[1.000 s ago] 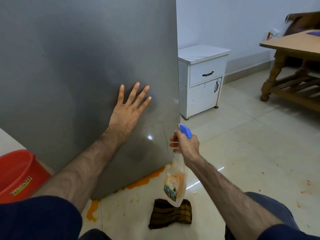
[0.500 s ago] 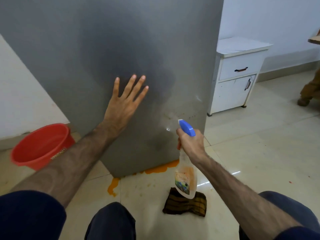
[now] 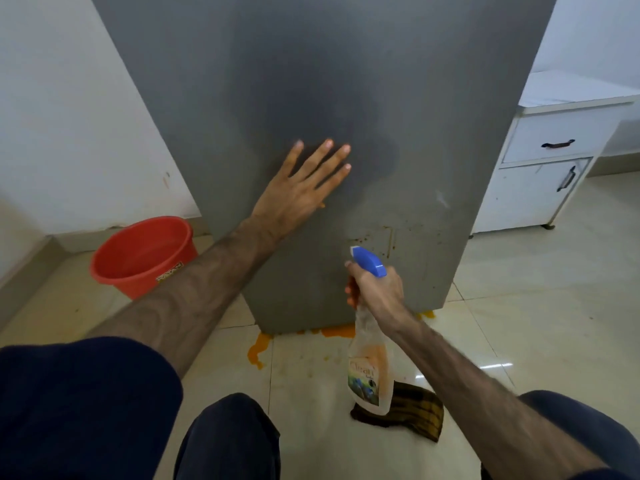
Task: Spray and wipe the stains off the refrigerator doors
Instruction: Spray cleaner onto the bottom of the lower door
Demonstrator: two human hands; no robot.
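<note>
Head view: the left hand (image 3: 298, 199) is laid flat on the grey refrigerator door (image 3: 346, 81), fingers straight and spread, nothing held. The right hand (image 3: 377, 289) is clenched round the neck of a spray bottle (image 3: 369, 368), held lower and to the right of the left hand. The bottle's blue nozzle (image 3: 369, 263) is pointed toward the door, just in front of it; whether the trigger is squeezed cannot be told. Brownish stains (image 3: 389, 242) and drip marks are seen on the door just above the nozzle, right of the left hand. A dark patch is seen on the door beside the left fingertips.

Below the right hand, a dark striped cloth (image 3: 412, 414) is lying on the floor (image 3: 519, 323), partly behind the bottle. An orange spill (image 3: 258, 351) is spread on the floor along the refrigerator's base, between the two forearms. A red bucket (image 3: 145, 254) is placed on the floor left of the left forearm. A white cabinet (image 3: 554, 161) is seen far right of both hands, beside the refrigerator. Dark trousers and sleeves are visible at the bottom.
</note>
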